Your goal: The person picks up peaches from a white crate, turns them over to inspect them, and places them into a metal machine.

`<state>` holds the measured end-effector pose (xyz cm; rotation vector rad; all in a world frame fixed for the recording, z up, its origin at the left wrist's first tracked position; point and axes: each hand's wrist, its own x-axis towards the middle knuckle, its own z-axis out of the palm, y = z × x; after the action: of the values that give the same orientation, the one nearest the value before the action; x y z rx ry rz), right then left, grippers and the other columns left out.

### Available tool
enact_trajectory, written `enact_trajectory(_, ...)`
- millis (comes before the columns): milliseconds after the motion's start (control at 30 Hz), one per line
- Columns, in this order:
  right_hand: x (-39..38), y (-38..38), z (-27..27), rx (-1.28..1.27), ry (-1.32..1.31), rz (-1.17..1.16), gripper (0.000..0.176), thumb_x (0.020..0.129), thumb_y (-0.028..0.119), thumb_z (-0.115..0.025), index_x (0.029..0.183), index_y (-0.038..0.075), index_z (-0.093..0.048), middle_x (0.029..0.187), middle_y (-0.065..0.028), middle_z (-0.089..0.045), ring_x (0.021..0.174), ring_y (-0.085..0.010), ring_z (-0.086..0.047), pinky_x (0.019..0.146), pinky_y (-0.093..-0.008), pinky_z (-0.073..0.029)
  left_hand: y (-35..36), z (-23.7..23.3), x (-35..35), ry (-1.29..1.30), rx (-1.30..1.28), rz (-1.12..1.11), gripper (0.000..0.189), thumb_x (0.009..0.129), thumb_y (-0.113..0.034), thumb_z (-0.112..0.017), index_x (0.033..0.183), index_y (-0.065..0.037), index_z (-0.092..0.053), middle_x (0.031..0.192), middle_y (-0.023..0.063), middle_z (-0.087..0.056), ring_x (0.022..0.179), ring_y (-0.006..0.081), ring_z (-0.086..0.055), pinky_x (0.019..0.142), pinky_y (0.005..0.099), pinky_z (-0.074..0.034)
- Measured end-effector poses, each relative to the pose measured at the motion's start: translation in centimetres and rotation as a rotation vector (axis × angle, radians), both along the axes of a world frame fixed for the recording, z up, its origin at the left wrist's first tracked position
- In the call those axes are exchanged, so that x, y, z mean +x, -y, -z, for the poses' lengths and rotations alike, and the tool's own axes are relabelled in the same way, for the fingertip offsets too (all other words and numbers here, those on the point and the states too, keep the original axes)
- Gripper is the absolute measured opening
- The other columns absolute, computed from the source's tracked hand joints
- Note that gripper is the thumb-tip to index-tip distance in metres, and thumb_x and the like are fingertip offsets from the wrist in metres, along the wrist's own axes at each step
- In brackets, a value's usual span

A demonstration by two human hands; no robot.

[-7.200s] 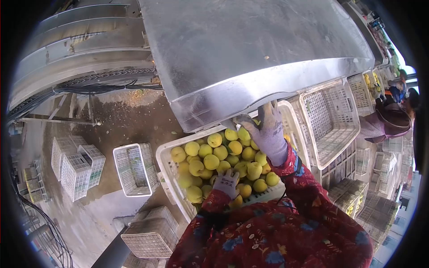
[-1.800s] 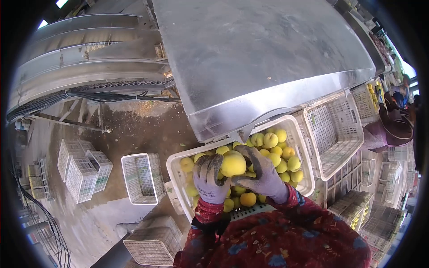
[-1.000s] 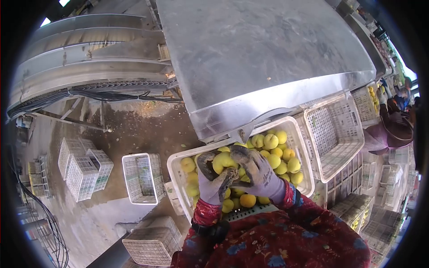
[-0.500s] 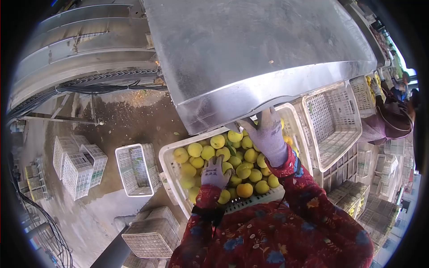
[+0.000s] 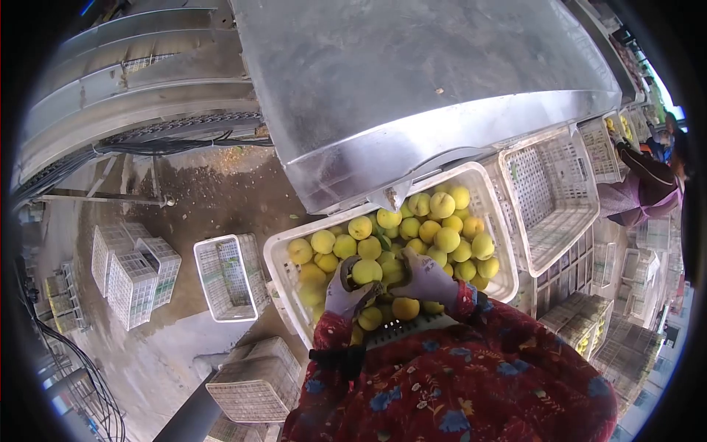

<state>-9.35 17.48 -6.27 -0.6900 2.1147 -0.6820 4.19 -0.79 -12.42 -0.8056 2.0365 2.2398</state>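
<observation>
Both of my gloved hands are low over a white plastic crate (image 5: pixel 279 259) of yellow peaches (image 5: pixel 447 239). My left hand (image 5: pixel 344 296) is closed around one yellow peach (image 5: pixel 363 272), whose top shows between dark-stained fingertips. Close beside it, my right hand (image 5: pixel 429 280) curls its fingers around another peach (image 5: pixel 394 272), partly covered by the glove. Other peaches lie beneath and around both hands. At the crate's far rim, a small pointed metal piece (image 5: pixel 390 196) juts from the edge of a large metal surface (image 5: pixel 434 74).
An upright crate (image 5: pixel 549 199) stands on a stack at the right. Further crates (image 5: pixel 228 280) rest on the floor at the left, with one (image 5: pixel 250 383) near the lower left. A co-worker (image 5: pixel 644 184) is at the far right. Black cables (image 5: pixel 155 147) run along the left machinery.
My right hand has come back from the metal edge toward my left hand, uncovering peaches on the right side. My left hand now has a peach in its fingers.
</observation>
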Motion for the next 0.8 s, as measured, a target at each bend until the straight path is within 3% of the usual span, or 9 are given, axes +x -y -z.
enact_trajectory(67,0.2,0.1,-2.3,-0.251,-0.055,0.105,0.077,0.071,0.029,-0.084,0.132,0.000,-0.047,0.116,-0.0204,-0.063,0.103,-0.0356,-0.066,0.087,-0.0421,-0.053,-0.2,-0.8,0.3,-0.081,0.189,-0.086,0.061,0.081,-0.005,-0.078,0.134,-0.002,-0.049,0.122,0.0109,-0.061,0.110,0.0194,-0.063,0.090,0.0321,-0.056)
enact_trajectory(100,0.3,0.2,-3.3,-0.375,-0.083,0.158,0.079,0.070,0.024,-0.085,0.134,0.000,-0.047,0.117,-0.0204,-0.063,0.103,-0.0351,-0.066,0.086,-0.0420,-0.053,0.1,-1.4,0.3,-0.120,0.400,-0.142,0.059,0.082,0.001,-0.077,0.133,-0.004,-0.048,0.122,0.0120,-0.059,0.108,0.0235,-0.064,0.089,0.0365,-0.058)
enact_trajectory(200,-0.1,-0.2,-5.5,-0.494,-0.179,0.156,0.081,0.069,0.018,-0.087,0.138,0.002,-0.047,0.120,-0.0202,-0.060,0.101,-0.0333,-0.065,0.086,-0.0418,-0.052,0.1,-4.4,-0.5,-0.240,0.624,-0.211,0.059,0.083,0.007,-0.071,0.135,-0.003,-0.044,0.123,0.0140,-0.058,0.105,0.0253,-0.065,0.085,0.0382,-0.060)
enact_trajectory(300,-0.6,1.1,-9.4,-0.441,-0.127,0.267,0.077,0.069,0.015,-0.086,0.135,0.003,-0.050,0.117,-0.0186,-0.059,0.096,-0.0327,-0.062,0.084,-0.0425,-0.051,0.2,-7.4,-1.7,-0.400,0.639,-0.234,0.060,0.085,0.011,-0.065,0.138,-0.004,-0.041,0.125,0.0156,-0.057,0.103,0.0262,-0.066,0.082,0.0390,-0.061)
enact_trajectory(400,-3.6,3.4,-9.9,-0.479,-0.443,0.266,0.072,0.073,0.014,-0.083,0.135,0.002,-0.050,0.115,-0.0182,-0.056,0.090,-0.0340,-0.059,0.083,-0.0435,-0.051,0.9,-10.3,-2.4,-0.293,0.590,-0.276,0.062,0.086,0.011,-0.064,0.141,-0.005,-0.040,0.127,0.0169,-0.055,0.101,0.0261,-0.066,0.080,0.0377,-0.061)
enact_trajectory(533,-10.3,7.2,-3.2,-0.180,-0.858,-0.038,0.064,0.078,0.012,-0.077,0.134,0.000,-0.048,0.117,-0.0217,-0.052,0.096,-0.0399,-0.057,0.082,-0.0454,-0.050,0.5,-11.3,-2.9,-0.341,0.567,-0.307,0.056,0.091,0.008,-0.058,0.142,-0.004,-0.039,0.131,0.0152,-0.053,0.103,0.0224,-0.064,0.083,0.0339,-0.059)
enact_trajectory(633,-8.9,6.8,-8.3,-0.461,-0.730,0.224,0.065,0.077,0.014,-0.078,0.133,0.001,-0.048,0.119,-0.0226,-0.053,0.102,-0.0418,-0.057,0.084,-0.0471,-0.049,0.8,-11.0,-2.7,-0.372,0.673,-0.282,0.055,0.093,0.009,-0.054,0.144,-0.004,-0.038,0.134,0.0142,-0.052,0.107,0.0216,-0.063,0.087,0.0338,-0.058)
enact_trajectory(733,-5.8,4.5,-9.9,-0.657,-0.743,0.052,0.068,0.074,0.018,-0.080,0.132,0.003,-0.049,0.123,-0.0230,-0.054,0.105,-0.0415,-0.057,0.086,-0.0480,-0.048,0.7,-10.8,-3.7,-0.338,0.673,-0.307,0.057,0.093,0.009,-0.054,0.146,-0.004,-0.036,0.135,0.0141,-0.051,0.107,0.0201,-0.062,0.087,0.0317,-0.057)
enact_trajectory(800,-3.5,4.3,-9.4,-0.594,-0.704,-0.065,0.070,0.073,0.021,-0.082,0.132,0.003,-0.050,0.125,-0.0226,-0.054,0.105,-0.0407,-0.057,0.087,-0.0479,-0.048,0.2,-9.6,-4.1,-0.365,0.668,-0.278,0.058,0.093,0.005,-0.055,0.148,-0.003,-0.035,0.130,0.0125,-0.055,0.108,0.0212,-0.062,0.090,0.0343,-0.056)
